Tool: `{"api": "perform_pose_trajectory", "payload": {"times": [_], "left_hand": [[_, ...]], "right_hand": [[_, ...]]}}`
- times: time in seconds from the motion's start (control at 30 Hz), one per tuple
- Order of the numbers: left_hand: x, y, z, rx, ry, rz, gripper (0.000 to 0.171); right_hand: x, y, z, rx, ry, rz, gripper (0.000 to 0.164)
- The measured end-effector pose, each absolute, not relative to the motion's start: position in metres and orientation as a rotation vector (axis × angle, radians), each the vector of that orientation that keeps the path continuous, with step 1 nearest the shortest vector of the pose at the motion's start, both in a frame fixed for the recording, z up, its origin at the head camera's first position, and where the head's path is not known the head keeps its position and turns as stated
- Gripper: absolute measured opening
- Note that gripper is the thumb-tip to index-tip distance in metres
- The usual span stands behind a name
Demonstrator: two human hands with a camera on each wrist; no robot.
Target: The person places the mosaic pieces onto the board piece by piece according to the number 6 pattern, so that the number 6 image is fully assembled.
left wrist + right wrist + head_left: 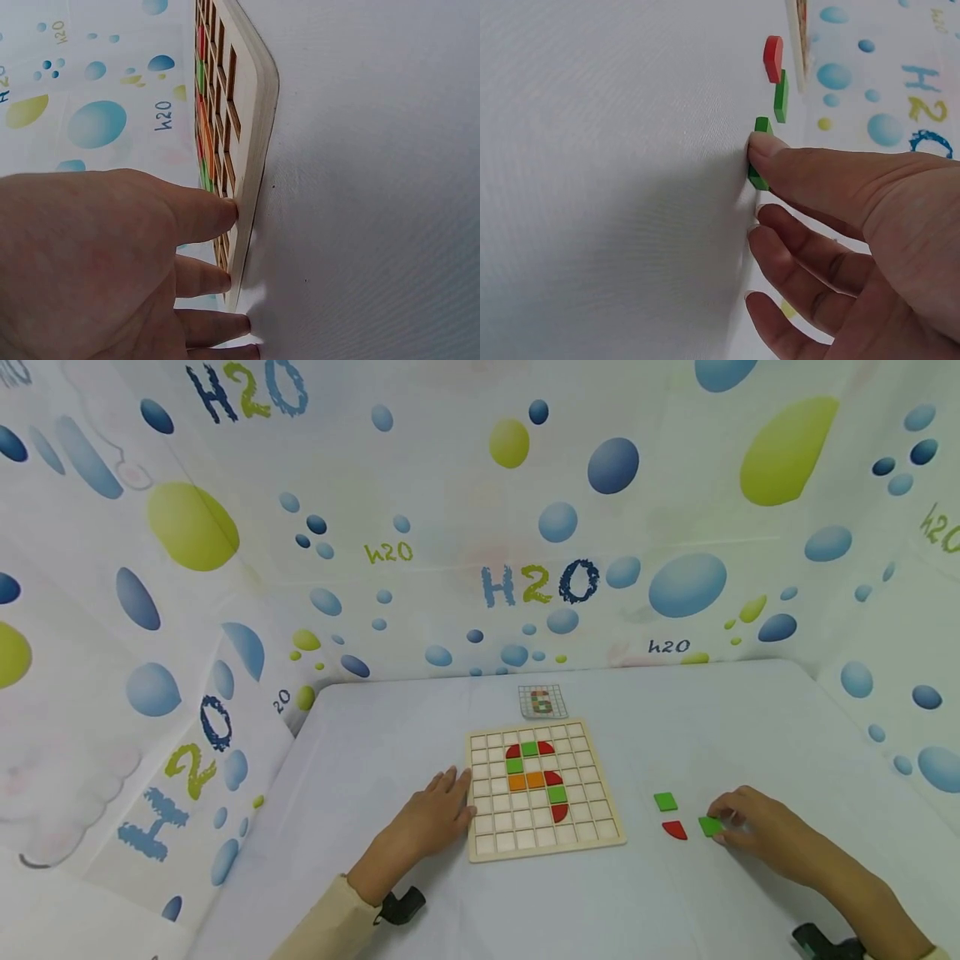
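Note:
A wooden grid board (546, 852) lies on the white table, with several red, green and orange tiles set in its cells. Along its left edge rests my left hand (431, 818), fingers extended; in the left wrist view the thumb and a finger touch the rim (259, 135). To the right of the board, my right hand (780, 839) pinches a green square tile (708, 827) at the tabletop. The right wrist view shows the thumb over that tile (762, 126). Close by lie another green square tile (665, 802) and a red quarter-round tile (674, 830).
Just behind the board lies a small card (555, 692) printed with a grid and a coloured figure resembling a 6. A white cloth (360, 735) covers the table. Fabric (450, 477) patterned with blue and green drops hangs at the back and sides.

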State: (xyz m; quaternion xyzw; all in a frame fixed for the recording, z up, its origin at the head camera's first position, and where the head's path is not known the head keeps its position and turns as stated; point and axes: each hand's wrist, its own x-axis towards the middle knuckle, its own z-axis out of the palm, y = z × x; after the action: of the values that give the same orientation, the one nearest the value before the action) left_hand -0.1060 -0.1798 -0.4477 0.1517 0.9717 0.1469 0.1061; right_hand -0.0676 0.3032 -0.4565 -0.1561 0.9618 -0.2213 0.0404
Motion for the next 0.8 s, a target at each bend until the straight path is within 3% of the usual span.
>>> {"api": "perform_pose_trajectory", "payload": {"times": [0.8], "left_hand": [[-0.107,-0.180,-0.448,0.434,2.854,0.421,0.062]], "right_hand": [[-0.080,0.280,-0.440,-0.509,2.954,-0.672,0.028]]}}
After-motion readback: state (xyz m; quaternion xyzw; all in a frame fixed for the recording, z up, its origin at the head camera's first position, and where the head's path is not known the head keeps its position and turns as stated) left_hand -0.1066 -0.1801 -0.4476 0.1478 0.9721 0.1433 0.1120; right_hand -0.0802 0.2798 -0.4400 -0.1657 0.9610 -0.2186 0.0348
